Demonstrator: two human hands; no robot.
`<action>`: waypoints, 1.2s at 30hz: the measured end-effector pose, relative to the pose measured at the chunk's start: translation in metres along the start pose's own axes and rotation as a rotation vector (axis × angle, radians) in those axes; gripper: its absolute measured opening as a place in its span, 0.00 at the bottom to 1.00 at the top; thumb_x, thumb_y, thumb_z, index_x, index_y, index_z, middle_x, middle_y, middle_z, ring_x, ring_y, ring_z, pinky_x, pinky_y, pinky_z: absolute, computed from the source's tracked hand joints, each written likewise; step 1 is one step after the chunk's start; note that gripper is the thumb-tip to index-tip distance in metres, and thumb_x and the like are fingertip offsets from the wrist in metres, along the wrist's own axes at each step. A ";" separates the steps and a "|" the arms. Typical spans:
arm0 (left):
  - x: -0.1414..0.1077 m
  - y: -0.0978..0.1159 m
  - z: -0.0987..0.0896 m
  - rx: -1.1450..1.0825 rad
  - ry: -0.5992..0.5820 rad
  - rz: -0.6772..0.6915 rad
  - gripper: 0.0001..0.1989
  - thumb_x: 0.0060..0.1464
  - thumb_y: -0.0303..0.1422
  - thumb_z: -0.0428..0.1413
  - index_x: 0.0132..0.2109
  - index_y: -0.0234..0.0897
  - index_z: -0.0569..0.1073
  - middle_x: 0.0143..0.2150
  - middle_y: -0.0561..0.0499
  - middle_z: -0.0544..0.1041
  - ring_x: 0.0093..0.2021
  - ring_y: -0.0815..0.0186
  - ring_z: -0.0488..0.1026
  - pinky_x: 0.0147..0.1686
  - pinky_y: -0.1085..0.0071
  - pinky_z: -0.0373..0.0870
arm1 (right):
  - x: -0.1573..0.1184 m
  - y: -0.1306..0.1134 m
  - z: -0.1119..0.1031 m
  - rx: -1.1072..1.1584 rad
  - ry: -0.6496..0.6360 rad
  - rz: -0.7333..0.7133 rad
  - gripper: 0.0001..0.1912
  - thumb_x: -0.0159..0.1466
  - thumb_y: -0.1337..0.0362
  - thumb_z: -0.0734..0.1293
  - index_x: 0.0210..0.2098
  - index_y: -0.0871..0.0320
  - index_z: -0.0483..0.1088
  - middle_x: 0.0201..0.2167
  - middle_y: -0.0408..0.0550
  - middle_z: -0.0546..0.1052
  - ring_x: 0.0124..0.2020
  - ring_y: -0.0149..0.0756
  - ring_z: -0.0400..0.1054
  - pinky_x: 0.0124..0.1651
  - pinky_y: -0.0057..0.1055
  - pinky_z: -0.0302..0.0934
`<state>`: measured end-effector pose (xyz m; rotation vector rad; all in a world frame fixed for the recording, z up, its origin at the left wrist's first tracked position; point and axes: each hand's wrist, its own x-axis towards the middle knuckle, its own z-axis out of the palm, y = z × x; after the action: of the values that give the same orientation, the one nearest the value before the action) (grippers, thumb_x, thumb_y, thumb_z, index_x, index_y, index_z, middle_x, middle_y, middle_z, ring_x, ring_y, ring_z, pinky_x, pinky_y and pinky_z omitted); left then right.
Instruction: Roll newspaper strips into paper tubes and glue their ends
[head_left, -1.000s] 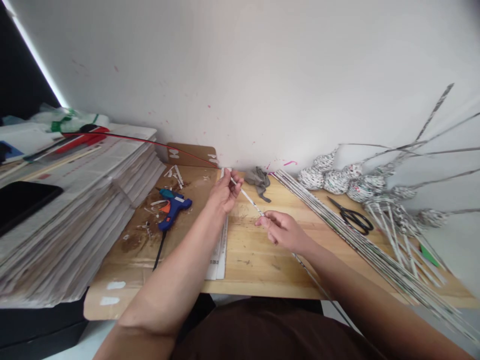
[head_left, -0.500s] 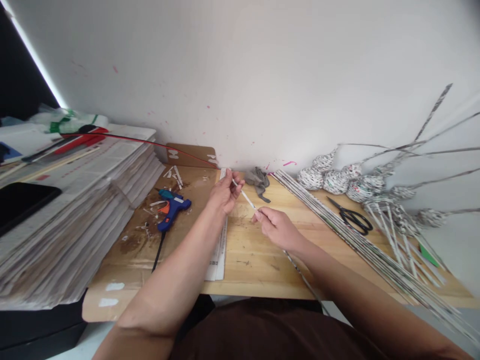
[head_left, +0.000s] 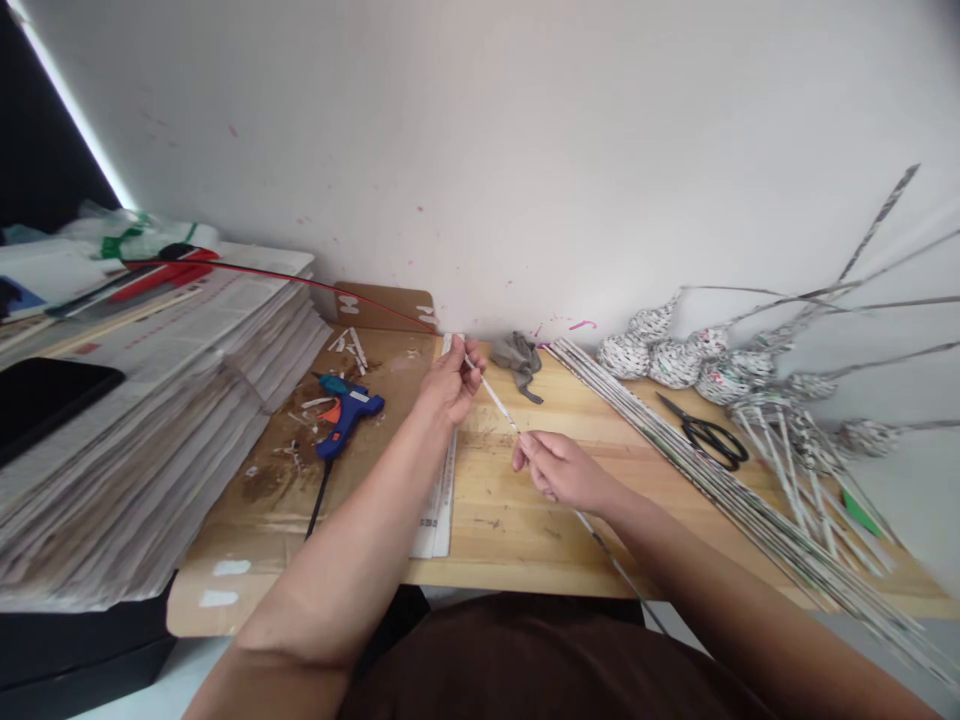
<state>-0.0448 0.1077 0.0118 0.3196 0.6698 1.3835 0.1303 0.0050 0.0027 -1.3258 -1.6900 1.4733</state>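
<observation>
A thin rolled newspaper tube (head_left: 496, 401) slants between my two hands above the wooden table. My left hand (head_left: 455, 382) pinches its upper end between thumb and fingers. Lower down, my right hand (head_left: 559, 468) is closed around the same tube, whose far part runs on under my right forearm and past the table's front edge. Beneath my left hand and forearm lie flat newspaper strips (head_left: 442, 515), partly covered. Just behind the hands sits a crumpled grey cloth (head_left: 517, 362).
On the left, a blue glue gun (head_left: 346, 415) rests on cardboard (head_left: 262, 540) beside a tall newspaper stack (head_left: 187, 440). To the right lie many paper tubes (head_left: 660, 455), black scissors (head_left: 709, 435) and several woven paper shapes (head_left: 675, 362) against the wall.
My right hand has slid slightly right and down along the tube, away from my left hand, baring more of it. The left hand stays almost in place.
</observation>
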 end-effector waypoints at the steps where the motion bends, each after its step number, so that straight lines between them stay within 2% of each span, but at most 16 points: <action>1: 0.000 0.000 0.000 -0.010 -0.009 -0.009 0.11 0.59 0.35 0.52 0.35 0.30 0.73 0.21 0.55 0.69 0.20 0.77 0.71 0.16 0.88 0.65 | 0.000 0.001 0.000 0.154 -0.104 0.063 0.22 0.66 0.44 0.53 0.31 0.55 0.62 0.11 0.34 0.53 0.13 0.28 0.47 0.20 0.26 0.45; 3: 0.000 0.001 0.000 -0.033 -0.014 -0.015 0.12 0.60 0.35 0.52 0.34 0.30 0.72 0.21 0.55 0.69 0.20 0.78 0.71 0.16 0.88 0.65 | 0.002 0.003 -0.001 0.389 -0.227 0.140 0.22 0.66 0.44 0.51 0.32 0.54 0.60 0.09 0.31 0.48 0.11 0.28 0.43 0.17 0.26 0.44; 4: 0.000 0.001 0.001 -0.041 -0.012 -0.013 0.12 0.60 0.35 0.51 0.34 0.31 0.72 0.21 0.55 0.69 0.20 0.78 0.71 0.16 0.88 0.65 | 0.003 0.003 -0.001 0.424 -0.234 0.145 0.22 0.66 0.43 0.51 0.32 0.55 0.60 0.09 0.31 0.49 0.10 0.28 0.43 0.17 0.25 0.44; 5: 0.000 0.001 0.001 -0.046 -0.008 -0.006 0.12 0.60 0.36 0.51 0.34 0.31 0.72 0.21 0.55 0.69 0.20 0.77 0.71 0.16 0.87 0.66 | 0.003 0.004 -0.001 0.397 -0.201 0.133 0.23 0.66 0.43 0.51 0.32 0.55 0.61 0.08 0.32 0.51 0.10 0.28 0.44 0.17 0.26 0.45; 8: 0.001 0.002 0.001 -0.041 0.008 0.017 0.12 0.59 0.36 0.52 0.34 0.31 0.72 0.22 0.55 0.69 0.20 0.77 0.71 0.16 0.87 0.66 | 0.004 0.004 0.000 0.155 0.029 0.033 0.23 0.64 0.43 0.57 0.30 0.58 0.65 0.10 0.36 0.60 0.12 0.26 0.51 0.19 0.25 0.48; 10: 0.001 0.002 0.000 -0.044 0.012 0.019 0.11 0.58 0.37 0.53 0.34 0.31 0.72 0.22 0.55 0.69 0.20 0.77 0.71 0.16 0.87 0.66 | 0.004 0.005 0.001 0.147 0.071 0.019 0.22 0.64 0.45 0.59 0.28 0.58 0.64 0.10 0.36 0.60 0.12 0.25 0.52 0.19 0.25 0.47; 15: -0.001 0.002 0.001 -0.076 -0.006 -0.032 0.11 0.57 0.37 0.54 0.35 0.31 0.72 0.21 0.56 0.69 0.20 0.78 0.70 0.16 0.88 0.65 | 0.006 0.006 0.001 0.570 -0.255 0.174 0.23 0.65 0.44 0.55 0.25 0.55 0.58 0.07 0.32 0.51 0.10 0.27 0.45 0.18 0.25 0.46; 17: -0.002 0.001 0.002 -0.057 0.005 -0.027 0.11 0.58 0.36 0.54 0.35 0.31 0.72 0.21 0.56 0.69 0.19 0.78 0.70 0.15 0.88 0.64 | 0.009 0.004 0.002 0.514 -0.230 0.187 0.25 0.65 0.42 0.54 0.29 0.56 0.63 0.09 0.34 0.57 0.11 0.27 0.49 0.18 0.25 0.48; 20: -0.002 0.000 0.002 -0.004 0.012 -0.010 0.10 0.58 0.35 0.54 0.35 0.30 0.73 0.21 0.55 0.70 0.20 0.77 0.71 0.15 0.87 0.65 | 0.017 -0.001 0.004 0.219 -0.051 0.067 0.25 0.64 0.42 0.56 0.35 0.59 0.68 0.14 0.38 0.66 0.14 0.28 0.58 0.20 0.26 0.52; 23: -0.002 0.000 0.001 0.015 0.007 0.005 0.11 0.58 0.35 0.54 0.34 0.30 0.73 0.21 0.54 0.70 0.20 0.76 0.72 0.15 0.87 0.65 | 0.023 -0.005 0.006 0.003 0.066 -0.051 0.22 0.64 0.46 0.60 0.32 0.59 0.69 0.11 0.38 0.65 0.13 0.26 0.57 0.21 0.25 0.52; 26: -0.001 0.000 0.001 0.012 0.002 -0.012 0.11 0.57 0.35 0.55 0.33 0.30 0.73 0.21 0.55 0.70 0.20 0.77 0.72 0.15 0.88 0.64 | 0.024 -0.005 0.006 0.174 -0.057 0.029 0.23 0.65 0.45 0.56 0.30 0.59 0.66 0.09 0.35 0.59 0.11 0.26 0.53 0.19 0.26 0.50; 28: -0.001 -0.001 0.001 0.014 0.007 -0.020 0.11 0.56 0.36 0.56 0.33 0.30 0.73 0.21 0.55 0.71 0.19 0.77 0.71 0.15 0.88 0.64 | 0.024 -0.006 0.004 0.269 -0.153 0.084 0.25 0.65 0.44 0.54 0.33 0.59 0.67 0.11 0.36 0.61 0.12 0.28 0.55 0.19 0.27 0.51; 30: -0.001 -0.002 0.001 0.022 0.017 -0.013 0.11 0.56 0.36 0.57 0.34 0.30 0.73 0.22 0.54 0.71 0.20 0.77 0.72 0.15 0.88 0.64 | 0.026 -0.008 0.003 0.163 -0.105 0.035 0.24 0.64 0.44 0.56 0.37 0.59 0.68 0.15 0.38 0.65 0.15 0.29 0.59 0.21 0.26 0.52; 33: -0.001 -0.002 0.002 0.039 0.022 -0.006 0.11 0.56 0.36 0.56 0.34 0.30 0.73 0.22 0.54 0.71 0.20 0.76 0.72 0.15 0.87 0.65 | 0.030 -0.011 0.004 -0.084 0.083 -0.118 0.19 0.62 0.47 0.63 0.34 0.58 0.69 0.17 0.40 0.67 0.18 0.28 0.59 0.24 0.26 0.51; 34: -0.001 -0.002 0.002 0.040 0.020 -0.010 0.11 0.57 0.36 0.56 0.33 0.30 0.73 0.22 0.54 0.71 0.20 0.76 0.72 0.15 0.87 0.65 | 0.032 -0.012 0.005 -0.080 0.101 -0.132 0.18 0.62 0.47 0.63 0.33 0.57 0.69 0.16 0.39 0.66 0.18 0.28 0.58 0.24 0.26 0.50; 36: -0.002 -0.001 0.003 0.029 0.019 -0.024 0.11 0.58 0.35 0.55 0.33 0.30 0.73 0.22 0.54 0.71 0.20 0.76 0.72 0.15 0.88 0.65 | 0.035 -0.012 0.006 0.106 0.019 -0.074 0.19 0.64 0.47 0.60 0.31 0.57 0.67 0.13 0.36 0.61 0.14 0.27 0.53 0.22 0.27 0.49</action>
<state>-0.0428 0.1064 0.0138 0.3207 0.7077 1.3566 0.1084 0.0354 0.0049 -1.2052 -1.6084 1.4820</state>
